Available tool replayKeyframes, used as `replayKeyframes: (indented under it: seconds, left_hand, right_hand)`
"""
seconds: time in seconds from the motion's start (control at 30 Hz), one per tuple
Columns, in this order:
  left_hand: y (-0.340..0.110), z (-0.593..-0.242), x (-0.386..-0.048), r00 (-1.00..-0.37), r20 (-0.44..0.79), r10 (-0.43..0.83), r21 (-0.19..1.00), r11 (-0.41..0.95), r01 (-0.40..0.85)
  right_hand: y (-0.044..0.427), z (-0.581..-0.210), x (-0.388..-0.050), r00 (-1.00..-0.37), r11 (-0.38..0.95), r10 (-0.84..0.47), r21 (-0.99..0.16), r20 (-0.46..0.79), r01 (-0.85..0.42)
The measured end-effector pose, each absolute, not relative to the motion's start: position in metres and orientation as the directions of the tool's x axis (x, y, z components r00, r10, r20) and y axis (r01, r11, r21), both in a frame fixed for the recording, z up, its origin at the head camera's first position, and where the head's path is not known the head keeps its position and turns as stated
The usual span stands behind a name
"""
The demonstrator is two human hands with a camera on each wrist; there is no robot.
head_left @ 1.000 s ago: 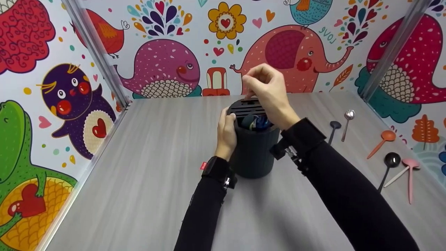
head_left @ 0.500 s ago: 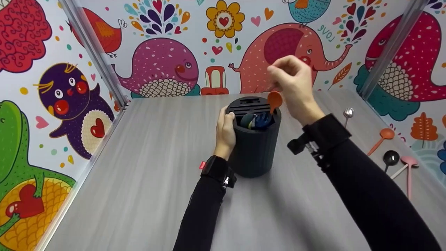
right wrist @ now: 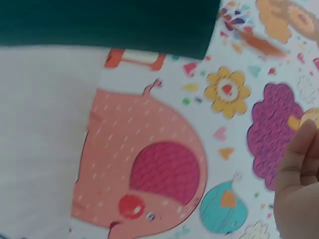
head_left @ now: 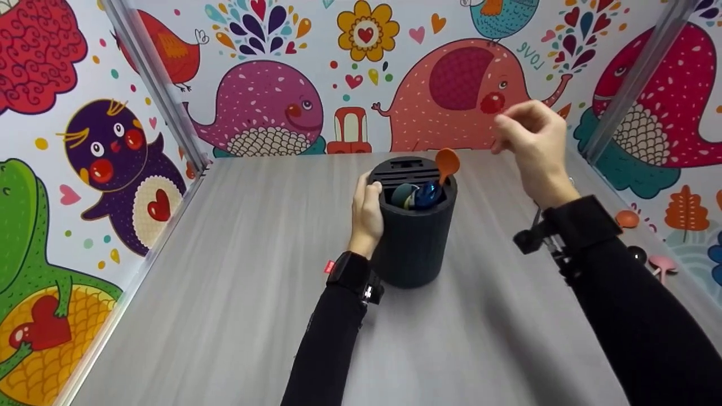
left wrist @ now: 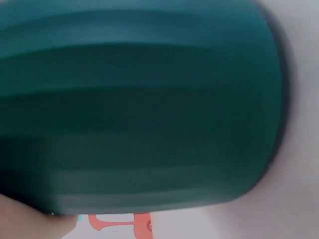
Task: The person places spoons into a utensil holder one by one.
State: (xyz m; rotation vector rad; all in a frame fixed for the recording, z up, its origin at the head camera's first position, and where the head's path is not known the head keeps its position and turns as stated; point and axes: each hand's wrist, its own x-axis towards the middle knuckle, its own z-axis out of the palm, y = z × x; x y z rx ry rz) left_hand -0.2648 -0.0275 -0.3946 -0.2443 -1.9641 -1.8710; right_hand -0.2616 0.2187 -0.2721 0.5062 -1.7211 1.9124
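Note:
A dark ribbed utensil holder stands on the table in the head view. My left hand grips its left side, the thumb near the rim. The holder's wall fills most of the left wrist view, with part of the hand at the lower left. Out of the opening rises an orange spoon, bowl up, beside a shiny blue item and a grey-green rounded one. To the right, my right hand hovers above the table, its fingers loosely bent and holding nothing visible.
Along the right side lie another orange spoon, a black ladle and a pink spoon, partly covered by my right arm. Patterned wall panels enclose the grey table at the back and sides.
My right hand has let go of the orange spoon, which now stands in the holder, and has moved right, away from it. The left hand keeps its grip in the same place.

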Motion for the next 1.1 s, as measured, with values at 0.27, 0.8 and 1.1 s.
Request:
replayKeyframes:
  seconds: [0.27, 0.8, 1.1]
  left_hand:
    - [-0.024, -0.394, -0.264, -0.895, 0.417, -0.157, 0.909, 0.083, 0.409]
    - [-0.019, -0.394, -0.265, -0.901, 0.413, -0.136, 0.911, 0.086, 0.404]
    - [-0.02, -0.394, -0.264, -0.904, 0.403, -0.144, 0.915, 0.086, 0.395]
  right_hand:
    - [0.264, -0.299, -0.265, -0.831, 0.099, 0.168, -0.848, 0.53, -0.52]
    - [0.387, -0.342, -0.246, -0.932, 0.597, 0.232, -0.797, 0.278, -0.089]
    - [0.443, -0.381, -0.232, -0.909, 0.759, 0.392, -0.608, 0.14, 0.233]
